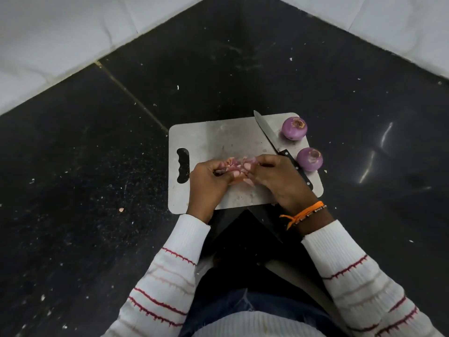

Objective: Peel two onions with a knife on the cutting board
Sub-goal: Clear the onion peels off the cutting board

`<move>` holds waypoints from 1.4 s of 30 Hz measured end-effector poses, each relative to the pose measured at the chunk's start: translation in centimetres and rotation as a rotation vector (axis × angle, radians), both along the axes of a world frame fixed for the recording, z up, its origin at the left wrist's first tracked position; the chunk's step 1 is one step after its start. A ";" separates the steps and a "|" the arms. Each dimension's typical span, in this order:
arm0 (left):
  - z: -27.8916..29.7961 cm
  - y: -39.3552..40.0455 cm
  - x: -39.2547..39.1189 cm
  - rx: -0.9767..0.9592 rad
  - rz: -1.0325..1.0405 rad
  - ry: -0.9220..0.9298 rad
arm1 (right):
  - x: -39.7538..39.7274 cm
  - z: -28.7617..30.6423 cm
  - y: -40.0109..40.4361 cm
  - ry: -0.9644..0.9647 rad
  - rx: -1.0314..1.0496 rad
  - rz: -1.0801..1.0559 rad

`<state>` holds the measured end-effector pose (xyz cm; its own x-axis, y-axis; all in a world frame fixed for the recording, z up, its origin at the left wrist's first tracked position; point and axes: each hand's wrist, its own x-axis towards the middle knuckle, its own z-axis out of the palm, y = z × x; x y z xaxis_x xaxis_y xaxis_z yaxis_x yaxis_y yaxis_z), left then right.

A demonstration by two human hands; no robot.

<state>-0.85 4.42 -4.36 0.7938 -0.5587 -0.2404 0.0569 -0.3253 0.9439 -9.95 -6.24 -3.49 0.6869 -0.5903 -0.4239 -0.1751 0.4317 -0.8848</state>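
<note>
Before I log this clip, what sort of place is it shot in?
Likely a home kitchen floor or a low dark stone slab. The cutting board lies on black speckled stone meeting pale tiled walls in a corner, and the person seems to sit low behind it, with two peeled onions and a knife on the board.

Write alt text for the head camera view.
Both hands, left and right, gather a bunch of onion skins over a grey cutting board on a dark floor. Two peeled purple onions sit beside a knife on the board's right side.
</note>
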 end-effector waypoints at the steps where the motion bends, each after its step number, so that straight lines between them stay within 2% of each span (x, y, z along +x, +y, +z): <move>1: 0.1 0.1 -0.4 -0.037 0.026 0.076 | 0.0 0.1 -0.2 -0.036 0.079 -0.018; 6: 0.6 0.7 -1.5 -0.184 0.111 0.298 | 0.0 0.7 -0.7 -0.110 0.323 -0.073; 13: 0.3 1.8 -2.4 -0.267 0.253 0.440 | 0.0 1.0 0.1 -0.140 0.528 -0.113; 18: 1.0 3.3 -3.0 -0.365 0.325 0.550 | 0.2 1.8 1.1 -0.149 0.601 -0.105; 23: 2.0 6.0 -3.8 -0.425 0.381 0.560 | 0.8 3.0 4.0 -0.141 0.616 0.063; 30: 2.5 14.0 -7.0 -0.454 0.559 0.510 | 0.6 2.8 11.5 -0.051 0.660 0.293; 37: 2.4 24.6 -14.2 -0.501 0.779 0.504 | -3.5 2.4 22.0 0.061 0.689 0.527; 42: 0.6 31.7 -20.9 -0.605 1.037 0.574 | -7.1 0.8 30.3 0.183 0.712 0.742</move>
<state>-21.71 36.14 -3.79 0.7843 0.1028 -0.6118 0.4578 0.5696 0.6826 -17.07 24.04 -2.64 0.6652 0.3804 -0.6425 -0.7151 0.5723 -0.4015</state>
